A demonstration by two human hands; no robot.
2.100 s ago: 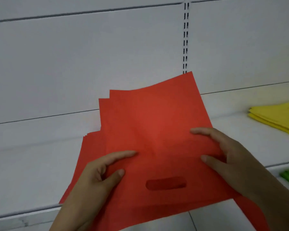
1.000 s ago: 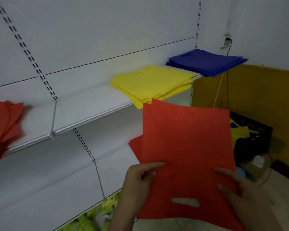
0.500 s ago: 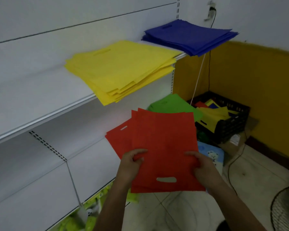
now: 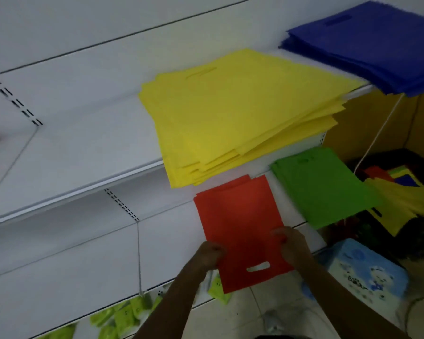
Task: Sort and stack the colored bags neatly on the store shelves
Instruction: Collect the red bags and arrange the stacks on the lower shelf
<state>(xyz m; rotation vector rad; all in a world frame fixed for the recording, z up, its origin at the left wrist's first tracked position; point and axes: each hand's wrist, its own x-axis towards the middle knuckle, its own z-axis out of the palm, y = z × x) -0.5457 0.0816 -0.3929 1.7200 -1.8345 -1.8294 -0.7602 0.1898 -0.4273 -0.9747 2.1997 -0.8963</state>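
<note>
A small bundle of flat red bags [image 4: 240, 223] with a cut-out handle is held over the lower white shelf [image 4: 88, 260]. My left hand [image 4: 209, 255] grips its left edge and my right hand [image 4: 291, 245] grips its right edge, near the handle end. To its right a stack of green bags [image 4: 323, 189] lies on the same lower shelf. On the upper shelf [image 4: 83, 152] rests a fanned stack of yellow bags [image 4: 235, 113], with a stack of blue bags [image 4: 367, 45] to the right of it.
A black crate [image 4: 416, 177] with mixed colored bags sits on the floor at right, a yellow bag [image 4: 406, 206] draping over it. A light blue printed bag [image 4: 362, 272] lies on the tiled floor. Small green packets [image 4: 123, 316] lie under the lower shelf.
The view has swung right and down, from the red stack on the upper shelf to the lower shelf. Both hands have carried the red bundle down beside the green stack.
</note>
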